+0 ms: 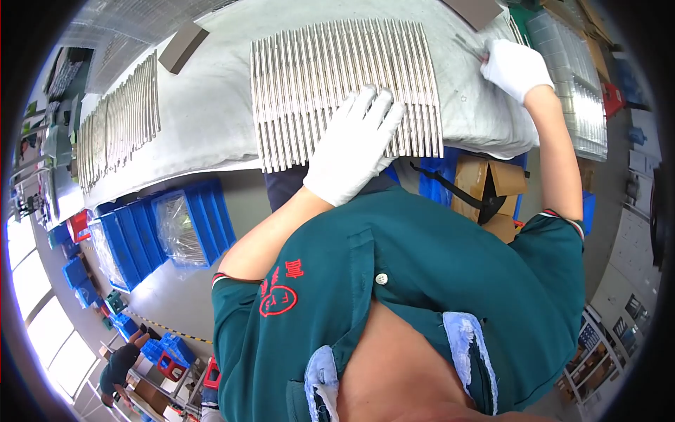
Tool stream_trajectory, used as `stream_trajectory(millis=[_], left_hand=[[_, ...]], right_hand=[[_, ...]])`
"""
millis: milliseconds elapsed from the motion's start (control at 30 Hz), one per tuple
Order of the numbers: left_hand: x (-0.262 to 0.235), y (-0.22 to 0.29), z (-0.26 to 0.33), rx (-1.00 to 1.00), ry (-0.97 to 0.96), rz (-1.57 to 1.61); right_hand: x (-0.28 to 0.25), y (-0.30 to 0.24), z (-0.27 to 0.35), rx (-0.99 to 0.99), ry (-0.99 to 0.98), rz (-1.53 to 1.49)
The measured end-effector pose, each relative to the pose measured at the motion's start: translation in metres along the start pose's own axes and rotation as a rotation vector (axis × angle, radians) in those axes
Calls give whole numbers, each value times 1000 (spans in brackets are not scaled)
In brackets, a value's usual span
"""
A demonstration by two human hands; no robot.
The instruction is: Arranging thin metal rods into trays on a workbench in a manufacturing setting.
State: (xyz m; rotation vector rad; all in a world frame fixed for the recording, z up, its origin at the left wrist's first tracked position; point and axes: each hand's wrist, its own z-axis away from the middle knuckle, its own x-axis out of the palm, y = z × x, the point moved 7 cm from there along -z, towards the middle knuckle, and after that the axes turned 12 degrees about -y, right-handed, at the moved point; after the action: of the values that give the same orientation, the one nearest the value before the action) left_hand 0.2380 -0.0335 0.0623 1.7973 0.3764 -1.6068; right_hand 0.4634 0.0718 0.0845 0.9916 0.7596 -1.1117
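A wide row of slim silver metal rods [309, 84] lies side by side on the white cloth [204, 105] in front of me. My left hand [351, 151], in a white glove, rests on the near right part of this row with its fingers stretched out. Off to the right, my gloved right hand [519, 70] is closed above the cloth. From its fingertips a thin grey metal piece [468, 46] points to the far left; its kind is too blurred to tell. A second row of rods [121, 119] lies at the left end of the cloth.
Two grey-brown blocks [184, 48] lie toward the far edge. Clear plastic trays [573, 84] are stacked at the right. Below the table stand blue crates [126, 246] at the left and an open cardboard box [503, 179] at the right. Another person [119, 369] bends over far behind.
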Motion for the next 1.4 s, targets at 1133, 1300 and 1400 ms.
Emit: stream_trajectory(millis=[1133,1300,1400], left_hand=[[0,2,16,94,208,261],[3,3,18,108,171,260],[-1,2,16,124,176,306]], right_hand=[[-1,-93,21,-564,454,-604],[4,-85,20,-576,437,-670],[4,-87,22,-594,468,-648]])
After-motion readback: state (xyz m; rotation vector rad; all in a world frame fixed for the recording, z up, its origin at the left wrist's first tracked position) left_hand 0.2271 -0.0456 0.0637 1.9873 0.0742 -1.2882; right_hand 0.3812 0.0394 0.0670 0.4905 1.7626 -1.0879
